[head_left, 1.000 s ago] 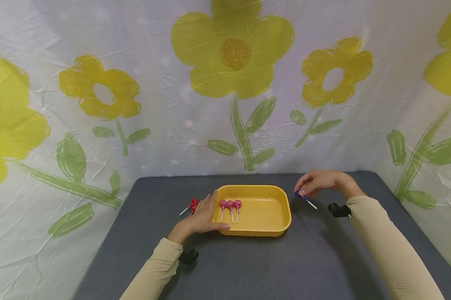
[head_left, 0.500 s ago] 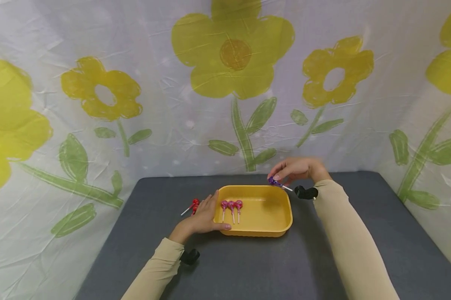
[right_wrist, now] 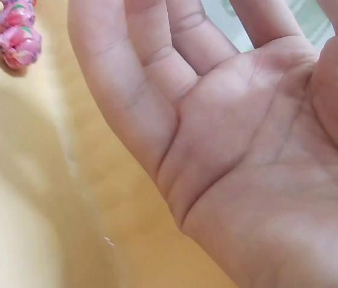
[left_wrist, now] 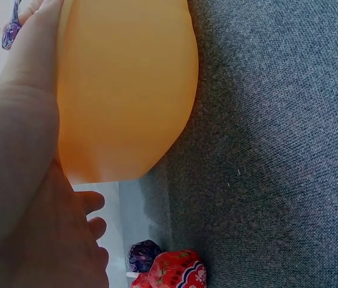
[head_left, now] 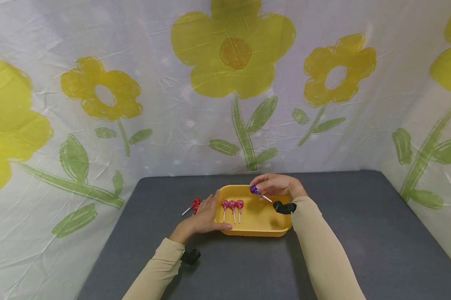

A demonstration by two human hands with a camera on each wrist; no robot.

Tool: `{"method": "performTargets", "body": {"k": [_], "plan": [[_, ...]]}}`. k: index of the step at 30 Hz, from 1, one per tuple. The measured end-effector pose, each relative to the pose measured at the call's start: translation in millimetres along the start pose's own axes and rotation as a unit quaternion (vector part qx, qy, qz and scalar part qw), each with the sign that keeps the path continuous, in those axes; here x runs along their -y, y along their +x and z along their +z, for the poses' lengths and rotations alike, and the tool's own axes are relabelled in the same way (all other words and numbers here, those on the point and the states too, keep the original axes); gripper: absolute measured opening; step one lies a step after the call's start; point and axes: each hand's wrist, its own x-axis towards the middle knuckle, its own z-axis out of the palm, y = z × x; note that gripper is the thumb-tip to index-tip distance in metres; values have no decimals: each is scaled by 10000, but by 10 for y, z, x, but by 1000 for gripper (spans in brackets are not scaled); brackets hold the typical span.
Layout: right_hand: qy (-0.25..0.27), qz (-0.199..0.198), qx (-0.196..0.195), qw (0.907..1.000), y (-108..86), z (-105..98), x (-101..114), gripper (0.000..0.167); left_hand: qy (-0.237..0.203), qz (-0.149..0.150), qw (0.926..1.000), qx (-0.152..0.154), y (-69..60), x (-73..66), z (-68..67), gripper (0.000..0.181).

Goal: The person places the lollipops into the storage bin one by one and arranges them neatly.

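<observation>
My right hand (head_left: 279,184) pinches a purple-wrapped lollipop (head_left: 254,190) above the yellow tray (head_left: 264,230), its white stick slanting down to the right. The left wrist view shows this lollipop (left_wrist: 11,35) at upper left. My left hand (head_left: 200,217) rests against the tray's left end, fingers straight along the side and thumb at the near rim. Inside the tray at left, three pink lollipops (head_left: 232,204) lie side by side, sticks toward me. In the right wrist view the palm fills the right; the fingertips are out of frame.
Red lollipops (head_left: 196,201) lie on the dark grey table (head_left: 244,266), left of the tray and partly behind my left hand. A dark purple lollipop (left_wrist: 144,255) beside a red one (left_wrist: 180,270) shows in the left wrist view. A flower-printed cloth (head_left: 165,137) hangs behind the table.
My right hand has carried the purple lollipop leftward from the table's right side, over the tray's rim, then lower above its inside. My left hand stays at the tray.
</observation>
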Motion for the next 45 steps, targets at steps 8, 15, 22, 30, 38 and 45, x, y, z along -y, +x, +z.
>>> {"method": "performTargets", "body": {"k": [8,15,22,30,38,45], "plan": [[411,-156,315,9985,137,115,-129,26,-86,22,10000,-16,-16,-28,-7,130],[493,62,223,9985,187,183,-236,28,-55,21,10000,-36,-12,-23,-5,130],[355,667,-400,9963,198,239,-259,20,-27,63,10000,-38,-2,-5,2,130],[74,1173,-532,9916,203,294,-272,21,-64,61,9999,-58,-10,-6,8,129],[-305,1243,-233,9915,205,299,-276,17,-4,70,10000,-52,-2,4,20,128],[-414,1165,-62,9923,174,336,-217,15,38,49,10000,-69,5,13,26,128]]}}
